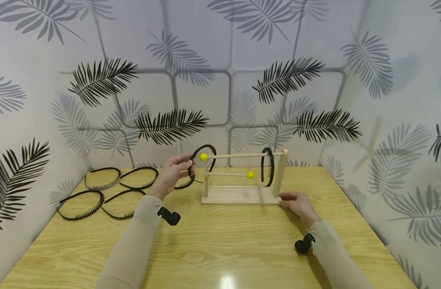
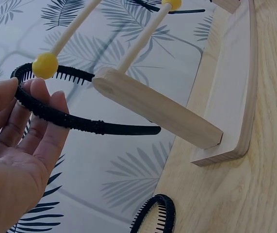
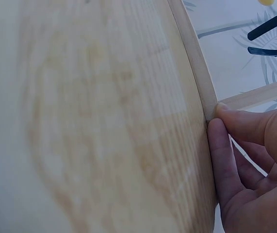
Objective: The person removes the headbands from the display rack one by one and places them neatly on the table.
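My left hand [image 1: 170, 176] pinches a black toothed headband [image 2: 87, 124] between thumb and fingers. That headband is around the yellow ball [image 1: 203, 157] at the left end of the upper rod of a wooden headband rack [image 1: 238, 195]; in the left wrist view its open ends point toward the rack's short post [image 2: 157, 107]. Another black headband [image 1: 271, 168] hangs on the upper rod near the tall right post [image 1: 280, 172]. My right hand [image 1: 298, 204] pinches the right end of the rack's base, thumb on top, as the right wrist view shows.
Several black headbands lie on the wooden table [image 1: 213, 249] at the left, one of them [image 1: 81, 204] nearest the front. Another headband [image 1: 184, 184] lies behind my left hand, partly hidden. The lower rod ends in a yellow ball [image 1: 250, 175]. A leaf-patterned backdrop [image 1: 220, 96] stands behind.
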